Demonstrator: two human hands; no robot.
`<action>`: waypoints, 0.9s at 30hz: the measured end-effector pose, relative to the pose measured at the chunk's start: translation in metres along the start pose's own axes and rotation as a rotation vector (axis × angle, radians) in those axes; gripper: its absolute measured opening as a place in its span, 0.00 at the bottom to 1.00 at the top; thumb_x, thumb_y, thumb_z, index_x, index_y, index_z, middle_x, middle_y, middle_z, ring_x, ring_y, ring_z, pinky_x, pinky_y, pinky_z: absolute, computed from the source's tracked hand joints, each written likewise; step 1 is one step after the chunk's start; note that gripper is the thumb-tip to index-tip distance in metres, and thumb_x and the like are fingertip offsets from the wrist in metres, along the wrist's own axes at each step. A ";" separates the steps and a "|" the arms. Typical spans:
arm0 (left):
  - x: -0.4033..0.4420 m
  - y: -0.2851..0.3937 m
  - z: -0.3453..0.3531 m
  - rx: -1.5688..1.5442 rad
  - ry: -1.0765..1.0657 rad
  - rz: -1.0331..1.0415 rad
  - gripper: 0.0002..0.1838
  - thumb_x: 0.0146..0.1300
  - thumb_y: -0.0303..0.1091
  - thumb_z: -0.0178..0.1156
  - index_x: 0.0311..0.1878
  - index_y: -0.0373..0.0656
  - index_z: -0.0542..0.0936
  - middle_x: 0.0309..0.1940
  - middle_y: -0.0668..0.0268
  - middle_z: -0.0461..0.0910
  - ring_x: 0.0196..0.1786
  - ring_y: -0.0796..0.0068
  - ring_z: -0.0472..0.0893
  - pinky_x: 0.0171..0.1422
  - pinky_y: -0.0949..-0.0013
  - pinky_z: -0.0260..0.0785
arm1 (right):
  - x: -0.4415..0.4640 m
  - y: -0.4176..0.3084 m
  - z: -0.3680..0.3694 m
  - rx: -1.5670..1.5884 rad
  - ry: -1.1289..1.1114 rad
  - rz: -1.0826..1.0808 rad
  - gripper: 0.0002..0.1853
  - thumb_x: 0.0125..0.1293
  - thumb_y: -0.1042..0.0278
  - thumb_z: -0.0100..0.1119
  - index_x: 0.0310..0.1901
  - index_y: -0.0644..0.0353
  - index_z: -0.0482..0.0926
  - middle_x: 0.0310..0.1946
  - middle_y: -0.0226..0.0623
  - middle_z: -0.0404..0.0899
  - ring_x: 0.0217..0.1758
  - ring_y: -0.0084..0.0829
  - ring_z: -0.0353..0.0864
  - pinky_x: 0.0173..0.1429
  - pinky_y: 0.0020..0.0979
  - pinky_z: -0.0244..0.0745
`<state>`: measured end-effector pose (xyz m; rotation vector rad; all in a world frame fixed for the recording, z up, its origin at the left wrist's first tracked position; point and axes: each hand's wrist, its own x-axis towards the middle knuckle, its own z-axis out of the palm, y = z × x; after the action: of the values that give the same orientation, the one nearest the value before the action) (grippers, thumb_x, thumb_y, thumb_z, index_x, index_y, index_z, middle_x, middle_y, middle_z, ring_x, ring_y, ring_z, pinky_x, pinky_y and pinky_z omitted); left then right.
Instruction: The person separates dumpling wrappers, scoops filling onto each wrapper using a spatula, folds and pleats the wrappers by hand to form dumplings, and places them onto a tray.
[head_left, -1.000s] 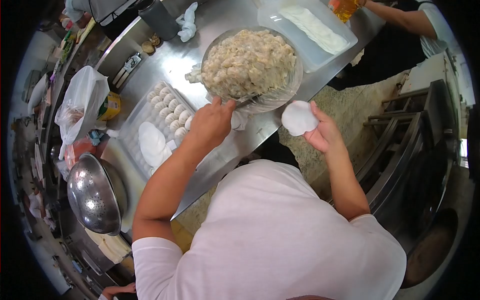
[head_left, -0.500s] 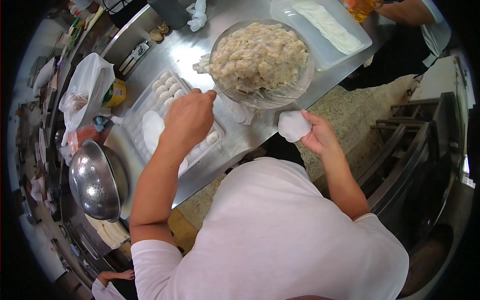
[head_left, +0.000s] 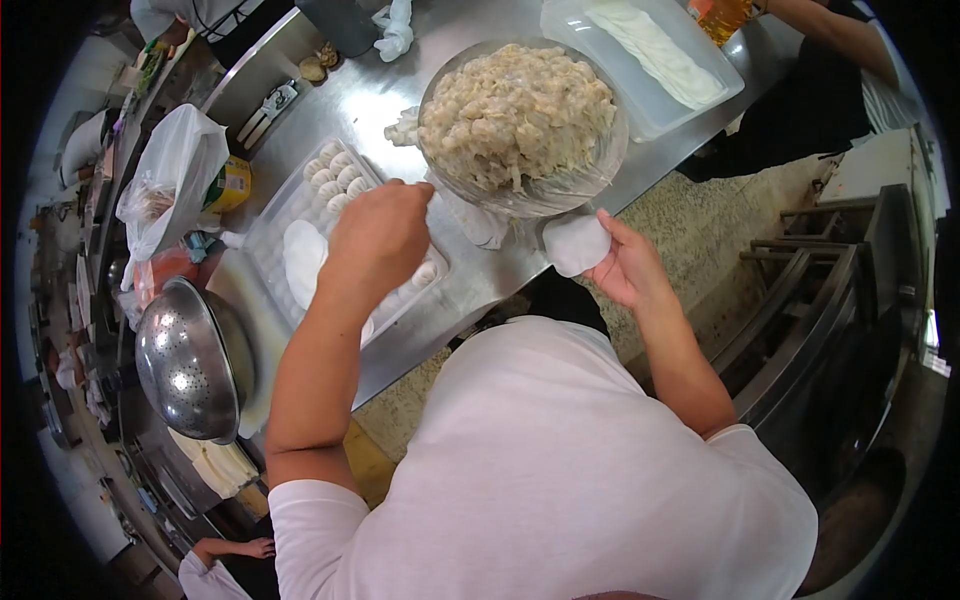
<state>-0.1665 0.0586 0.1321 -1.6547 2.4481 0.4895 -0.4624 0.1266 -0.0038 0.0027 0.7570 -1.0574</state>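
My right hand holds a round white dumpling wrapper by its edge, thumb on top, just off the table's front edge. My left hand is closed with curled fingers over the right side of a clear plastic tray. Whatever lies in its fingers is hidden. Rows of pleated white dumplings sit in the tray, partly covered by my left hand and forearm. More white wrappers lie over the tray's left part. Between and beyond my hands stands a wide bowl heaped with pale, chunky filling.
A translucent tub with white cloth-like material stands at the far right. Nearby, another person's arm reaches to a bottle of yellow oil. A metal colander, plastic bag and yellow can are on the left.
My right hand has moved slightly left and up with the wrapper. My left hand has barely shifted. The filling's near edge looks different, and the other person's arm has moved right.
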 end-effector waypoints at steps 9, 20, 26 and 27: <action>0.009 0.015 0.008 -0.014 -0.079 -0.032 0.30 0.57 0.16 0.50 0.63 0.42 0.81 0.46 0.49 0.84 0.53 0.46 0.83 0.61 0.50 0.75 | 0.005 0.001 0.011 -0.048 -0.014 0.011 0.20 0.81 0.59 0.50 0.62 0.68 0.72 0.59 0.50 0.81 0.61 0.46 0.84 0.64 0.54 0.80; 0.004 0.016 -0.001 -0.032 -0.141 -0.044 0.27 0.60 0.17 0.49 0.63 0.41 0.81 0.49 0.47 0.84 0.55 0.46 0.82 0.61 0.50 0.75 | 0.009 0.000 -0.006 -0.032 -0.048 -0.017 0.23 0.83 0.58 0.45 0.67 0.69 0.69 0.63 0.49 0.78 0.65 0.46 0.81 0.68 0.51 0.78; -0.006 0.020 0.010 -0.439 -0.154 0.102 0.23 0.64 0.18 0.52 0.61 0.42 0.84 0.40 0.49 0.84 0.46 0.48 0.84 0.54 0.54 0.75 | 0.004 -0.001 0.026 0.091 -0.010 -0.008 0.23 0.83 0.58 0.42 0.68 0.70 0.67 0.64 0.53 0.76 0.66 0.48 0.80 0.69 0.52 0.78; -0.011 0.024 0.019 -0.441 -0.160 0.112 0.23 0.64 0.18 0.52 0.61 0.42 0.84 0.40 0.49 0.84 0.46 0.48 0.84 0.54 0.54 0.75 | 0.002 -0.003 0.028 0.095 -0.002 -0.016 0.23 0.83 0.58 0.42 0.68 0.70 0.67 0.64 0.53 0.76 0.66 0.48 0.80 0.69 0.52 0.78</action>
<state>-0.1849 0.0830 0.1224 -1.5417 2.4428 1.2014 -0.4487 0.1133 0.0169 0.0765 0.7059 -1.1077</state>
